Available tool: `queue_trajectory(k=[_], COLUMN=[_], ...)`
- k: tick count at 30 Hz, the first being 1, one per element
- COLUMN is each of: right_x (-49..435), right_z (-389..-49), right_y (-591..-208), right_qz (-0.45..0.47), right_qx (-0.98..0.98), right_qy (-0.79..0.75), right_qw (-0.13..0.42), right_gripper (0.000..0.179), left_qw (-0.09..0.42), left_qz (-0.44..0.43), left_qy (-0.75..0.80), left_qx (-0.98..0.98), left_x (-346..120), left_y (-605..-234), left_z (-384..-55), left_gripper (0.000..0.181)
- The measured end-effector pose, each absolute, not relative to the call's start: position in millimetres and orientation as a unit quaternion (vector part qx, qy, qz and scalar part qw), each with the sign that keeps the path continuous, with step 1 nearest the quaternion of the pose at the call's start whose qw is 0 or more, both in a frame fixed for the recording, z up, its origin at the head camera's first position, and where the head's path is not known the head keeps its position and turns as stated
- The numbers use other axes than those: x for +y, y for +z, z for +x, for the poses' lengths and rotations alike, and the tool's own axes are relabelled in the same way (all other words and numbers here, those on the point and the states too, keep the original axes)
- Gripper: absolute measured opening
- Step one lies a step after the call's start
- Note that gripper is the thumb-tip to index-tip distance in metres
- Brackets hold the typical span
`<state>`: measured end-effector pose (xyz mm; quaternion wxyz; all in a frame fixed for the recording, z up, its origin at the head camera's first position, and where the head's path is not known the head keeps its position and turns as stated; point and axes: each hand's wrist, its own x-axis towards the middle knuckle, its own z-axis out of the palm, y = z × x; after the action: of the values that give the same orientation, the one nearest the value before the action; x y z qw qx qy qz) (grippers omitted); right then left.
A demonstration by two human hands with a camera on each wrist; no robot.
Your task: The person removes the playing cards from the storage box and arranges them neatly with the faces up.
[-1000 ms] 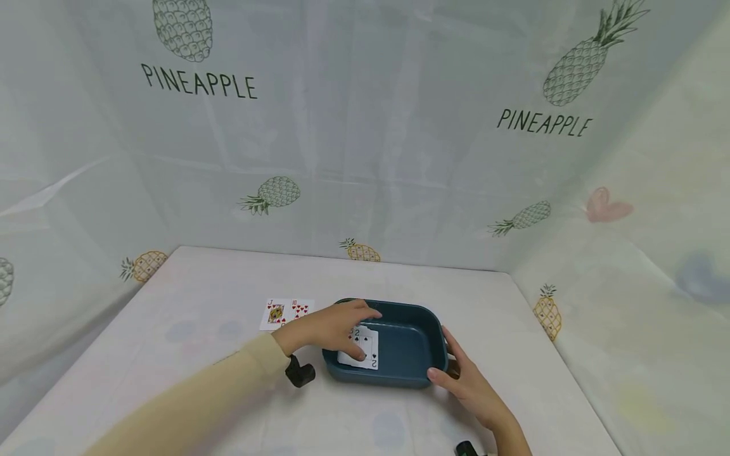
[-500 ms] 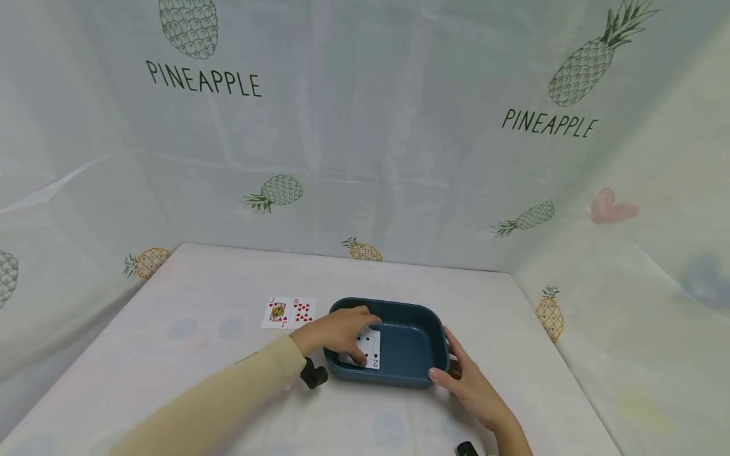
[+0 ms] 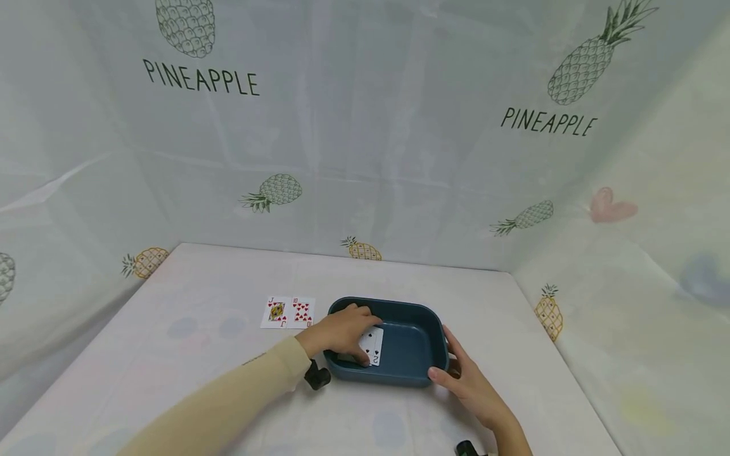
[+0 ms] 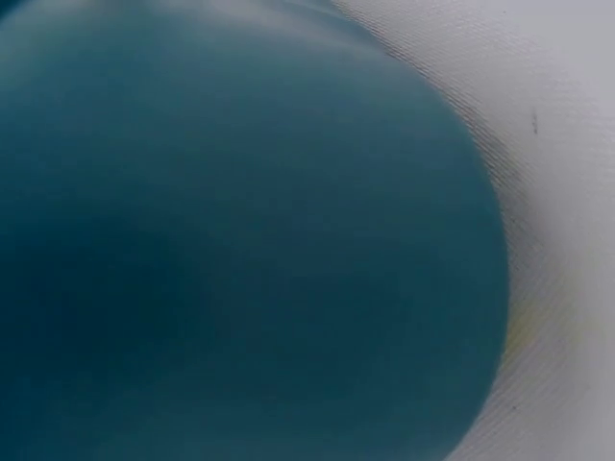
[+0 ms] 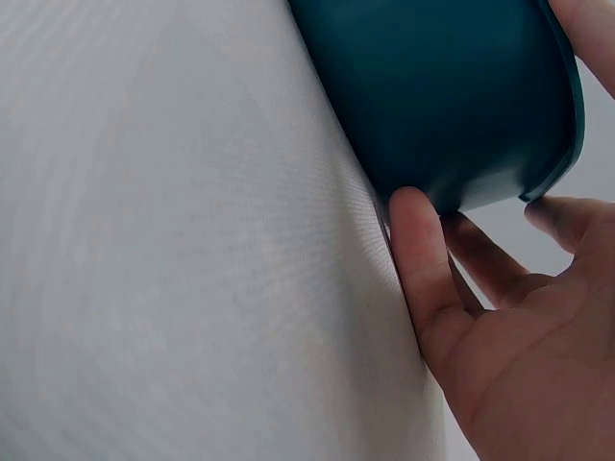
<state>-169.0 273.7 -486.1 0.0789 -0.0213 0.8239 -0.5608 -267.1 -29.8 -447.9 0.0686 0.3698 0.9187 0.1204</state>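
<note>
A dark blue rectangular dish (image 3: 414,348) with rounded corners stands on the cloth. My left hand (image 3: 342,331) reaches over its left end and grips a small stack of playing cards (image 3: 373,342) inside, thumb at the near edge and fingers at the far side. A 2 of spades faces up on top; the hand covers the rest. At the dish's right end my right hand (image 3: 470,386) holds the wall, thumb near the front corner, fingers behind. The right wrist view shows these fingertips (image 5: 415,216) against the dish's outer wall. Only the dish (image 4: 288,230) and cloth fill the left wrist view.
A jack of hearts (image 3: 276,312) and a 10 of hearts (image 3: 302,313) lie face up side by side, left of the dish. White cloth (image 3: 228,278) covers the table. Pineapple-print curtains (image 3: 399,158) hang behind and at both sides.
My left hand has moved a little right and deeper into the dish, its fingers closing round the cards, which have shifted slightly right and turned. The right hand has stayed on the dish.
</note>
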Motion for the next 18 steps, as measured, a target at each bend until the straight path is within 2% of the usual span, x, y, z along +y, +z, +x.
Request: queue_trajectory(k=[18], right_x=[272.3], right_z=[-168.9], right_y=[-485.8], right_qz=[-0.020], right_qx=[0.828], right_qy=[-0.556], right_qw=[0.074], right_gripper=[0.091], left_qw=[0.053], left_qz=[0.371], left_qy=[0.160], left_qx=[0.913], left_x=[-30.6], left_y=[-453.4], left_z=[-269.5], left_gripper=[0.085])
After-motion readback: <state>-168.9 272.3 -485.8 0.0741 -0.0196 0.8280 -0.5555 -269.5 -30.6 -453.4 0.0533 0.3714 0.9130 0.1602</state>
